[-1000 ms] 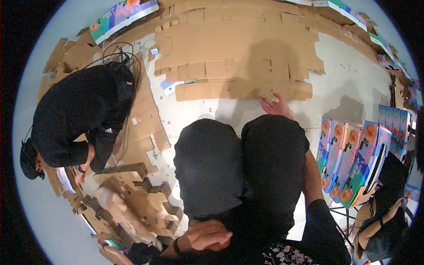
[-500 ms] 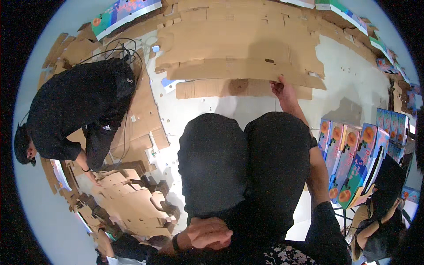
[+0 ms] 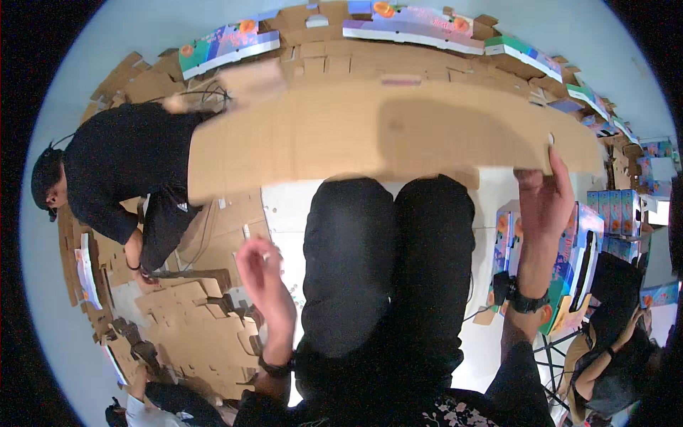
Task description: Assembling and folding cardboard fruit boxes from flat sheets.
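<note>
A long flat cardboard sheet point(image 3: 306, 135), plain brown and slightly blurred, is raised in front of my knees and spans much of the view. My right hand point(image 3: 546, 196) grips it near its right end, thumb on the side facing me and the other fingers hidden behind. To the left of my knees is my left hand point(image 3: 267, 277), in the air with curved fingers apart and nothing in it. It is below the sheet's left part, not touching it. A dark shadow falls across the sheet's right half.
Flattened cardboard point(image 3: 331, 60) covers the floor ahead. Printed cartons point(image 3: 231, 46) line the far side, and more printed cartons point(image 3: 580, 249) stand at right. A person in black point(image 3: 135, 164) bends at left beside stacked cardboard pieces point(image 3: 192, 331); other people are at the lower corners.
My right hand has lifted the cardboard sheet off the floor toward me and rightward. My left hand has risen from my lap. The view now takes in more of the far side.
</note>
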Demonstrator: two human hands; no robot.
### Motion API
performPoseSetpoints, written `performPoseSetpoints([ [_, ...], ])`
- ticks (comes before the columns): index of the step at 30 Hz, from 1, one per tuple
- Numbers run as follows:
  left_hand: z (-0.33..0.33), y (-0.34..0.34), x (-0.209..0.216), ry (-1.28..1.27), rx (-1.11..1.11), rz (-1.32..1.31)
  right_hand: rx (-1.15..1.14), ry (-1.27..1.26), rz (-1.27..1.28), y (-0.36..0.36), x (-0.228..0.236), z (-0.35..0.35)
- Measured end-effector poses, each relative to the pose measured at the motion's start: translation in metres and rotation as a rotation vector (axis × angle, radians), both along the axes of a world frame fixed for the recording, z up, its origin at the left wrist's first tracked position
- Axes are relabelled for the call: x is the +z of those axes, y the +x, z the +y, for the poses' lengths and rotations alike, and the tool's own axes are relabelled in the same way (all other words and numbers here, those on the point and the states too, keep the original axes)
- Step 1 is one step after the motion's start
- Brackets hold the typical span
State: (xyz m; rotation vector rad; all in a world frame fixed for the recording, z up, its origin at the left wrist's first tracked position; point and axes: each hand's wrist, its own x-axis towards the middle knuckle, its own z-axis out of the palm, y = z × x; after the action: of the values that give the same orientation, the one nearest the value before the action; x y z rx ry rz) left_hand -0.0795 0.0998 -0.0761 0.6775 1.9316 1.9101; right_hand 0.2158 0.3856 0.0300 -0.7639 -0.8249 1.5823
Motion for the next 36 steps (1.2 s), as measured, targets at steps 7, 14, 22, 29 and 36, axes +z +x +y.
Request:
performPoseSetpoints([
  [7, -0.012, -0.097, -0.114, 0.378, -0.272, -0.721, 0.137, 0.029, -0.129, 0.047, 0.006, -0.067],
  [14, 0.046, -0.129, -0.051, 0.417, -0.287, -0.851, 0.144, 0.077, -0.345, 0.074, 0.001, -0.115],
  [22, 0.060, -0.078, -0.047, 0.305, -0.295, -0.850, -0.176, 0.016, -0.399, 0.078, 0.026, -0.197],
  [29, 0.074, -0.074, -0.014, 0.402, -0.320, -0.771, -0.269, -0.035, -0.370, 0.120, 0.026, -0.220],
  [36, 0.084, -0.092, 0.023, 0.549, -0.408, -0.708, -0.002, 0.025, -0.302, 0.149, -0.006, -0.182],
])
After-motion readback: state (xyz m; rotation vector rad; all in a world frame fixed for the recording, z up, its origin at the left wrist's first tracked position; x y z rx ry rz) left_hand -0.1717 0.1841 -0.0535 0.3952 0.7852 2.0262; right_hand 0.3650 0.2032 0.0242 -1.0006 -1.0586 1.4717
